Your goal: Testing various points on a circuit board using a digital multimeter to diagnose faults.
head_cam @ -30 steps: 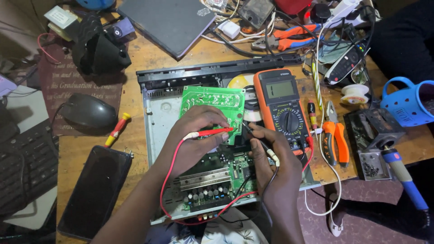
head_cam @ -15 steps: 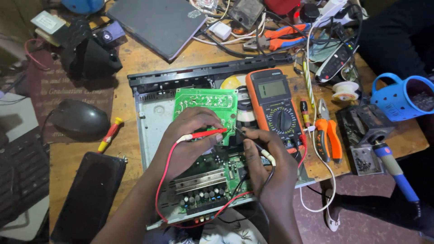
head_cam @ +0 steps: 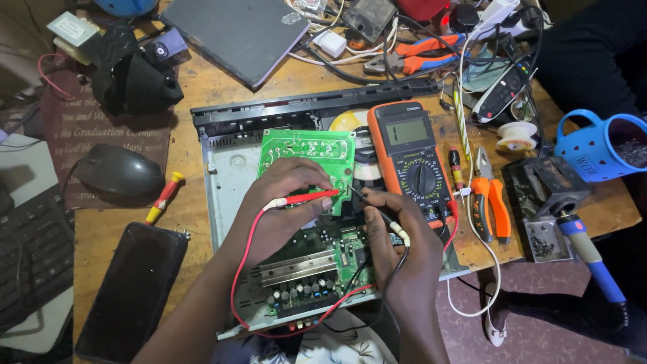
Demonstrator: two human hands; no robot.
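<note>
An opened metal player chassis (head_cam: 226,185) lies on the wooden table with a green circuit board (head_cam: 306,147) tilted up inside it. My left hand (head_cam: 280,205) grips the red probe (head_cam: 306,198), its tip pointing right onto the board's edge. My right hand (head_cam: 397,232) grips the black probe (head_cam: 367,202), its tip angled up-left to meet the same spot. An orange multimeter (head_cam: 412,158) rests on the chassis just right of the board. Red and black leads (head_cam: 242,283) loop down past my wrists.
Orange-handled pliers (head_cam: 495,205), a soldering iron with a blue handle (head_cam: 593,259) and a blue cup (head_cam: 606,145) sit right. A black phone (head_cam: 131,290), a small red-and-yellow screwdriver (head_cam: 164,197), a mouse (head_cam: 118,170) and a keyboard (head_cam: 30,259) lie left. A laptop (head_cam: 236,34) and cables crowd the far edge.
The view has shifted slightly. Both hands keep their probes at the same spot on the board's edge; nothing else has moved.
</note>
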